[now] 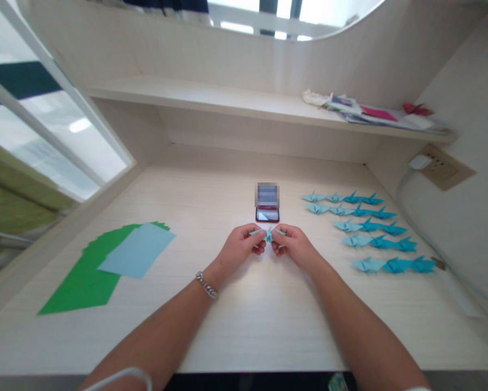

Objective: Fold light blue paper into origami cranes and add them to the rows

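Paper sheets [140,252] left, phone [267,215] behind held paper [268,235], cranes [377,242] right

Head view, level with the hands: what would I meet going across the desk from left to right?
Green paper sheets, light blue sheet, left hand, small folded light blue paper, right hand, rows of blue folded-paper figures, pale cable.

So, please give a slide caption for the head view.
Left hand and right hand hold a light-blue folded-paper figure, left of five rows of blue folded-paper cranes.
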Motion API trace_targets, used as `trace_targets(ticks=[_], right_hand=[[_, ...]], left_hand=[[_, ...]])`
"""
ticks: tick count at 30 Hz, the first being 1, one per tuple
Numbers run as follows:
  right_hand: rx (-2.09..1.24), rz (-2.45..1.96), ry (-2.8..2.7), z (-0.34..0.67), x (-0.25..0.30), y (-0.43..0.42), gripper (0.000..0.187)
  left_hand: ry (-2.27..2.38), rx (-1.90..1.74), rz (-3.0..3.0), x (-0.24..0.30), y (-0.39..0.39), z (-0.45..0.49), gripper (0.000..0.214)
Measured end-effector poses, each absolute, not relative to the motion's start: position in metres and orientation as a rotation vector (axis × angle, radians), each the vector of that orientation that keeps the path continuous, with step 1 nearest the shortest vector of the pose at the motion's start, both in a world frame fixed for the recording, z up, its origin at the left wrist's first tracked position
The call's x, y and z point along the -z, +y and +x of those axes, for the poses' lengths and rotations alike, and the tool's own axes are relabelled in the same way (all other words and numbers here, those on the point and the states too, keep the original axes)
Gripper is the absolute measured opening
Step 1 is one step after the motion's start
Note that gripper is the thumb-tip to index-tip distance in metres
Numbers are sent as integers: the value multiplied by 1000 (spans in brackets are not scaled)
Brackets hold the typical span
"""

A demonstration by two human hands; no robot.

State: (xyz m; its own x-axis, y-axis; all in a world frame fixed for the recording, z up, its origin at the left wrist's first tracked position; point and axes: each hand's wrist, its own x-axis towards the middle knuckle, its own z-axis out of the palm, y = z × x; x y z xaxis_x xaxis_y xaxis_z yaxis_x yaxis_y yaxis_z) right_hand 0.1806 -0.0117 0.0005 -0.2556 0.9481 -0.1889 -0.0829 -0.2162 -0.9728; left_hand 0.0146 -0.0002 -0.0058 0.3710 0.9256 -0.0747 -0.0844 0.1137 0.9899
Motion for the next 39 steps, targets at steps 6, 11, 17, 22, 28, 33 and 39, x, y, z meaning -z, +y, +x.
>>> trace_targets(ticks=[6,11,17,22,28,33,39], right_hand=[[-1664,-1076,-1142,181,-2,-13,32],[-1812,-993,-925,180,-3,-14,29],[-1892,-876,-745,178,-2,-14,22],[-1920,-767,-686,177,1,-14,19],[-1934,-690,-660,177,5,-13,15],[-1938,-639,-662,176,5,-14,14],[-1935,-688,-691,177,3,-13,18]], left_hand=[[827,-788,1160,7,-3,15,30],[729,-837,999,3,-4,15,27],[616,-870,864,1,-7,18,24],[559,-895,812,0,-9,20,23],[507,-923,797,0,-10,20,21],[491,-931,791,0,-10,20,18],[517,-926,797,0,-8,17,20]])
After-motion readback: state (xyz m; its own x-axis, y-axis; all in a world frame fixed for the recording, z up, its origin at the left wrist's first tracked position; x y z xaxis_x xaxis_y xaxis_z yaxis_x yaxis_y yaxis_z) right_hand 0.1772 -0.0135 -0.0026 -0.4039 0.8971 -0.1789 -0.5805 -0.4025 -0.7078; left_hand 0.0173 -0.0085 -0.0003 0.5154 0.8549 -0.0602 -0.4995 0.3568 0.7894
